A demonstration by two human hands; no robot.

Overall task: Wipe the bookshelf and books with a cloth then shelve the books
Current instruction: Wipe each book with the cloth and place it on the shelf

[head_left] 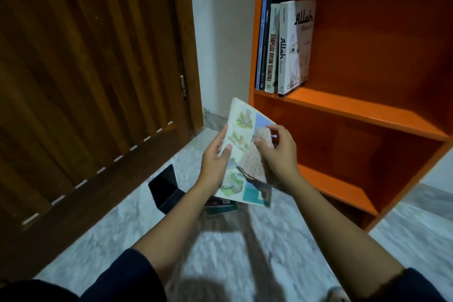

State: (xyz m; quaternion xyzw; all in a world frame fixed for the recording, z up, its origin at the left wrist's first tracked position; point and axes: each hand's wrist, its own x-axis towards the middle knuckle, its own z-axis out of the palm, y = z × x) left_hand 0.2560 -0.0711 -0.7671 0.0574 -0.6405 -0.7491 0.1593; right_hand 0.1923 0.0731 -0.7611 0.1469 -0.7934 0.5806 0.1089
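Observation:
My left hand grips the left edge of a thin illustrated book held up in front of the orange bookshelf. My right hand holds a pale checked cloth bunched against the book's cover. Several books stand upright at the left end of the middle shelf, the outermost white with black lettering. The shelf below them holds nothing that I can see.
A few more books lie stacked on the marble floor under the held book, beside a black bookend. A brown wooden door fills the left side. A white wall stands between door and shelf.

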